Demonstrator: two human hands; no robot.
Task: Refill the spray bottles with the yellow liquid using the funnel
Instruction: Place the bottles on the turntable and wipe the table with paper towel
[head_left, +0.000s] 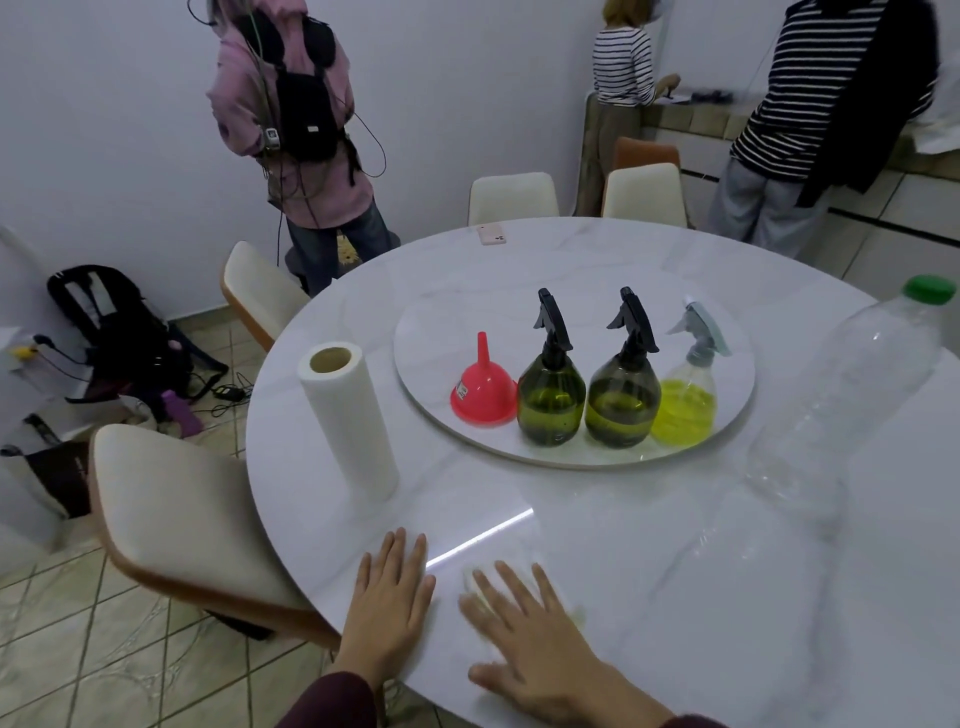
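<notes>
Left hand (390, 597): flat on the near edge of the worktop (649, 571), fingers straight and together, holding nothing.

Right hand (524, 623): flat beside it, fingers spread; it appears to press a pale wipe or paper (480, 597) to the surface, though blur makes that uncertain.

Turntable (441, 332): round, mid-worktop, carrying all the task items in a row.

Funnel (483, 392): red, standing mouth down, spout up, at the left end of the row.

Dark bottles (551, 402), (621, 402): two, smoked green, black trigger heads on, each roughly half full of yellow liquid, close side by side.

Clear bottle (684, 408): grey trigger head on, yellow liquid in its lower part, right end of the row.

Big bottle (852, 415): clear, green cap, near right, looks empty.

Paper roll (345, 415): upright, left of the turntable.

Phone (492, 233): far edge.

Step, as judged: filling looks complete; what remains is wiping the worktop.

Method: keep the palm flat, sweep toward the edge in overlapping passes, stay short of the turntable so no bottle is knocked; tear fresh sheets from the roll if the wipe is soaked.
</notes>
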